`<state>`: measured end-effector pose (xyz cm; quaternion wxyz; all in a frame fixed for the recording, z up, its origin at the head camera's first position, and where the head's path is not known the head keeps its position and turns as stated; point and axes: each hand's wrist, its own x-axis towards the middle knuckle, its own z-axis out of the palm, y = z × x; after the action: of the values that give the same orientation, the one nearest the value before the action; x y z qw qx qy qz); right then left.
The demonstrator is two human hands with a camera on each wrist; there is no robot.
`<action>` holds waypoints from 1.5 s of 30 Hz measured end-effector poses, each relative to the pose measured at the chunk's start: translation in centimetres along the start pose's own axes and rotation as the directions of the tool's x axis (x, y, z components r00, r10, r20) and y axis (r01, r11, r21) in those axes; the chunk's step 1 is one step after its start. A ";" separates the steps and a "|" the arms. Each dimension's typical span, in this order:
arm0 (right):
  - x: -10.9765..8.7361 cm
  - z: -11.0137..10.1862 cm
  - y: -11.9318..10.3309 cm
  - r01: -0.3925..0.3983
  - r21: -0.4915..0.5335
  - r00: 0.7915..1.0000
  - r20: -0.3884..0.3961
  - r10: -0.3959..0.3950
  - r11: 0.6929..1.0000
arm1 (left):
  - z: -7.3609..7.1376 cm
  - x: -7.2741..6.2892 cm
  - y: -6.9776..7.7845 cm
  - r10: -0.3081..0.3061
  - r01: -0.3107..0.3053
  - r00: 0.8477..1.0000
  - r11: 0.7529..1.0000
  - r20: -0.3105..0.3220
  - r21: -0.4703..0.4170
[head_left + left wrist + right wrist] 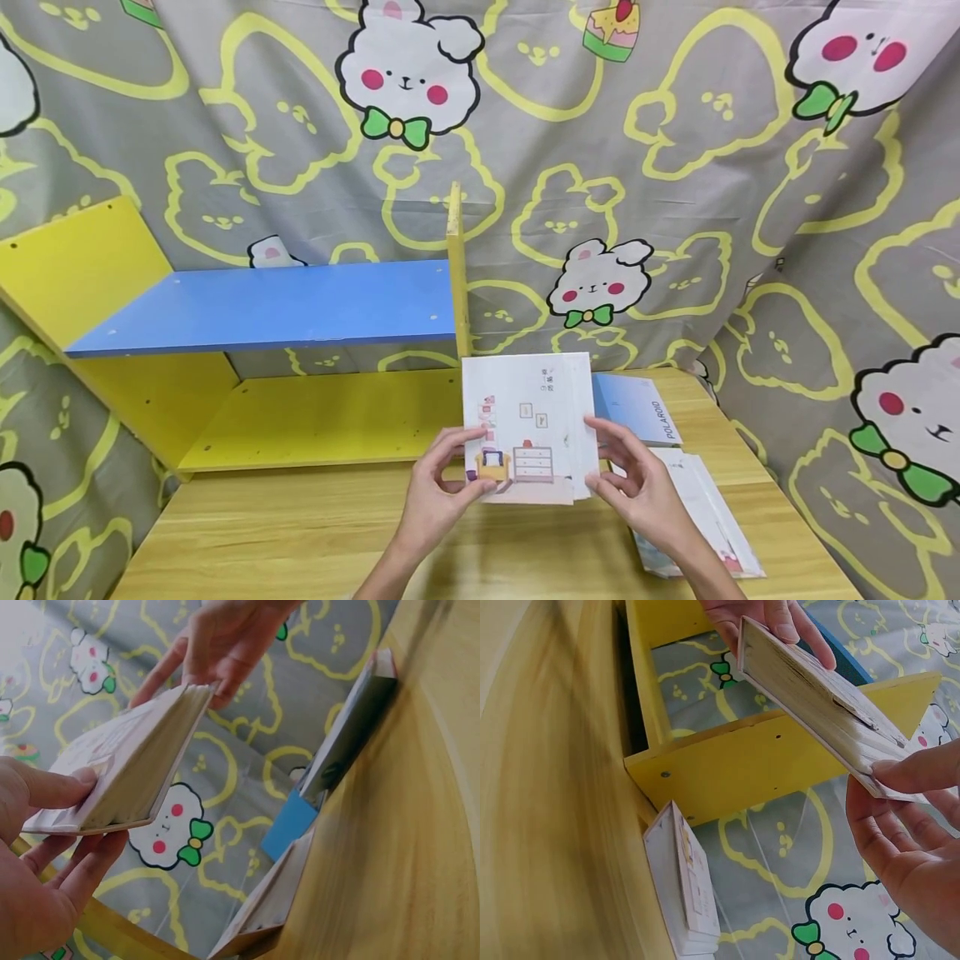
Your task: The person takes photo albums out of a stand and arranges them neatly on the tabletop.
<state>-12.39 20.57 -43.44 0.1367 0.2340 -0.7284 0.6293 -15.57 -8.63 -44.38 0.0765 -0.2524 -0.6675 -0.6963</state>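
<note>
Between my two hands, above the table, is a white photo album (525,433) with a drawn armchair and dresser on its cover. My left hand (442,487) pinches its left edge, thumb on the cover and fingers beneath. At the opposite edge my right hand (637,475) grips the album between thumb and fingers. The left wrist view shows the album's thick pages (146,776) slightly fanned. A blue album (633,408) marked POLAROID lies behind my right hand. Partly under my right forearm is another white album (697,512).
A yellow and blue shelf (300,304) stands on the wooden table (300,533) to the left, its upright board (456,267) just behind the held album. Another album (694,877) with a drawn cover lies beside that board. A patterned curtain (525,167) hangs behind.
</note>
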 end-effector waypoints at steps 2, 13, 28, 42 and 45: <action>-0.1 -0.1 0.1 -0.010 -0.013 1.000 0.000 0.010 1.000 | 0.1 0.0 -0.1 -0.006 0.006 1.000 1.000 0.001 0.004; -0.9 -0.8 0.7 -0.065 -0.039 0.998 0.007 0.065 0.997 | 0.8 -0.4 -0.6 -0.078 0.077 0.997 0.997 0.004 0.008; -1.6 -1.0 1.4 -0.156 -0.034 0.988 0.010 0.156 0.987 | 1.3 -0.7 -1.5 -0.141 0.141 0.990 0.990 0.027 0.025; -2.0 -1.1 2.1 -0.230 0.002 0.973 0.031 0.230 0.973 | 1.5 -1.1 -1.9 -0.158 0.158 0.986 0.987 0.042 0.007; -2.1 -1.1 2.2 -0.241 0.017 0.970 0.040 0.241 0.970 | 1.5 -1.2 -2.0 -0.181 0.181 0.982 0.983 0.045 -0.001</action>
<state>-11.83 22.26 -46.15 0.0430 0.1570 -0.7469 0.6447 -15.05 -7.30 -46.71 -0.0028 -0.2064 -0.6875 -0.6962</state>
